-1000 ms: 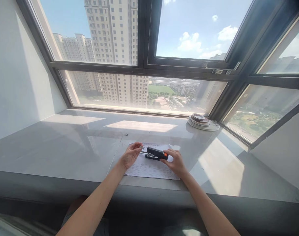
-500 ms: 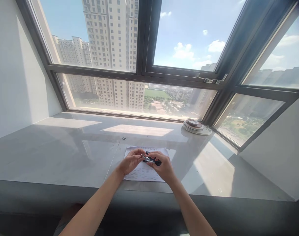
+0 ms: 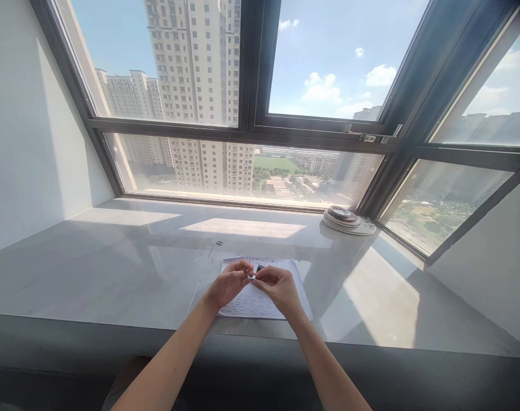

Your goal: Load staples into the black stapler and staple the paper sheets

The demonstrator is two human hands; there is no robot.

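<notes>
Both hands meet above a printed sheet of paper point(image 3: 253, 305) on the grey sill. Between the fingertips is a small silvery-white piece point(image 3: 252, 277), too small to name. My left hand point(image 3: 228, 285) is closed, pinching the piece from the left with thumb and fingers. From the other side my right hand point(image 3: 281, 290) is closed, thumb and forefinger pressed on the same piece. Just behind the right fingers shows the end of a black object point(image 3: 260, 267). Most of it is hidden, and I cannot tell whether it lies on the paper or is held.
Two small dark strips point(image 3: 219, 243) lie on the sill point(image 3: 114, 262) beyond the paper. A stack of round plate-like discs point(image 3: 349, 221) stands at the back right corner. Dark-framed windows point(image 3: 319, 136) rise behind the sill, with its front edge close to my forearms.
My right hand has shifted its fingers from the black object with silver metal parts to the small piece at the left fingertips. The black object is now mostly covered. The view has shifted slightly.
</notes>
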